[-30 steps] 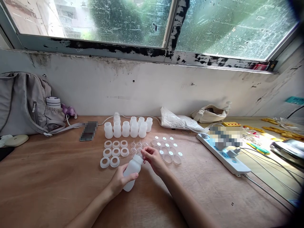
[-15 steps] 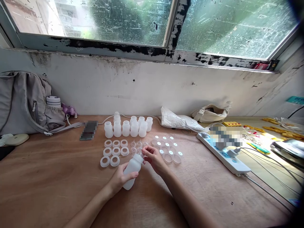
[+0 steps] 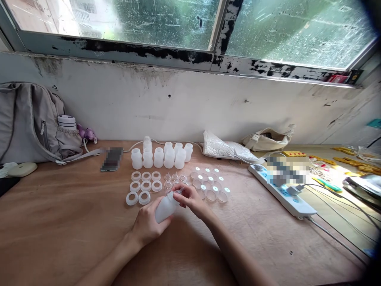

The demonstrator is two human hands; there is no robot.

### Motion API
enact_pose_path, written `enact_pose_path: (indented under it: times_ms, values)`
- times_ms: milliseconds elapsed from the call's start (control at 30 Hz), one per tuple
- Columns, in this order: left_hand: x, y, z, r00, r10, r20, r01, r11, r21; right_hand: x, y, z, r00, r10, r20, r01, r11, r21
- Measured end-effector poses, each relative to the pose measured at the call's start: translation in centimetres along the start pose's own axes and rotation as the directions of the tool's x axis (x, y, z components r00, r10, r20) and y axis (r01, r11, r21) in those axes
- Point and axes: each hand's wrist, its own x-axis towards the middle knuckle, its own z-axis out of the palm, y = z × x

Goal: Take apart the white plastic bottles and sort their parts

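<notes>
My left hand (image 3: 149, 220) is wrapped round a frosted white baby bottle (image 3: 164, 210), which leans with its mouth up and to the right. At that mouth, my right hand (image 3: 192, 201) pinches a clear bottle nipple (image 3: 179, 191), partly hidden by the fingers. Just beyond the hands lie several more clear nipples (image 3: 168, 185) in rows. White screw rings (image 3: 144, 198) are laid out to their left, and clear round caps (image 3: 211, 195) to their right. Several frosted bottles (image 3: 159, 158) stand upright in a group behind the rings.
A grey backpack (image 3: 20, 123) rests at the left, near a blurred phone (image 3: 112, 159). At the back lie a white padded packet (image 3: 217, 145) and a beige pouch (image 3: 268, 140). A white power strip (image 3: 285, 194) with plugged-in cords runs along the right side.
The bottle has tipped further over and risen slightly, with my left hand turned so its back shows more. My right fingers have shifted down over the nipple at the mouth.
</notes>
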Motion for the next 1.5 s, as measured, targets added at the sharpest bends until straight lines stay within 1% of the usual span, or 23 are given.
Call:
enact_pose_path:
  times_ms: [67,133,200,267,333,367,433,500,533,600,667,733,800,933,1133,1300,1500]
  values:
    - [0.2,0.6,-0.3,0.995,-0.039,0.087,0.047,0.994,-0.094,0.0,0.0,-0.4,0.998,-0.002,0.056,0.000,0.999,0.040]
    - [0.4,0.9,-0.6,0.976,-0.061,0.208,0.113,0.962,-0.250,0.0,0.1,-0.7,0.993,-0.006,0.116,-0.005,0.996,0.093]
    - [0.5,0.7,-0.7,0.940,-0.084,0.332,0.221,0.888,-0.402,0.1,0.2,-1.0,0.986,-0.009,0.167,-0.015,0.990,0.141]
    - [0.6,0.2,-0.7,0.896,-0.124,0.426,0.349,0.790,-0.504,0.1,0.1,-1.2,0.981,-0.010,0.192,-0.028,0.981,0.193]
    - [0.6,-0.3,-0.7,0.859,-0.162,0.486,0.448,0.697,-0.560,0.1,-0.1,-1.3,0.980,-0.011,0.200,-0.041,0.965,0.258]
    - [0.6,-0.5,-0.7,0.848,-0.171,0.502,0.476,0.663,-0.578,0.1,-0.2,-1.4,0.978,-0.015,0.206,-0.048,0.954,0.295]
    - [0.5,-0.6,-0.8,0.842,-0.177,0.509,0.496,0.626,-0.602,0.1,-0.5,-1.3,0.976,-0.032,0.215,-0.049,0.930,0.364]
    - [0.6,-0.6,-0.9,0.849,-0.193,0.491,0.494,0.620,-0.610,0.2,-0.5,-1.2,0.980,-0.047,0.194,-0.036,0.916,0.400]
    - [0.6,-0.6,-0.9,0.853,-0.204,0.480,0.492,0.622,-0.609,0.3,-0.3,-1.2,0.986,-0.042,0.162,-0.027,0.916,0.401]
    - [0.7,-0.5,-0.9,0.855,-0.225,0.467,0.493,0.632,-0.598,0.6,0.3,-1.1,0.998,-0.011,0.058,-0.011,0.929,0.370]
    - [0.8,-0.6,-0.9,0.853,-0.238,0.464,0.497,0.644,-0.582,0.9,1.0,-1.0,0.999,0.027,-0.033,-0.015,0.946,0.325]
    - [0.8,-0.6,-0.8,0.853,-0.245,0.461,0.497,0.654,-0.571,1.1,1.5,-1.0,0.996,0.039,-0.086,-0.012,0.956,0.292]
    - [0.8,-0.7,-0.7,0.851,-0.246,0.463,0.498,0.658,-0.565,1.1,1.6,-1.0,0.994,0.027,-0.103,0.002,0.962,0.272]
    - [0.8,-0.8,-0.7,0.851,-0.236,0.469,0.497,0.652,-0.573,0.9,1.1,-1.0,0.994,0.000,-0.110,0.027,0.970,0.243]
    - [0.9,-1.0,-0.7,0.841,-0.237,0.487,0.512,0.641,-0.572,0.9,0.8,-1.0,0.992,-0.009,-0.126,0.040,0.969,0.246]
    - [0.9,-0.7,-1.0,0.820,-0.228,0.526,0.548,0.579,-0.604,0.9,1.2,-0.6,0.983,-0.033,-0.182,0.081,0.961,0.264]
    - [1.0,-0.7,-1.4,0.794,-0.166,0.585,0.581,0.494,-0.647,0.9,1.5,-0.2,0.973,-0.056,-0.222,0.126,0.940,0.316]
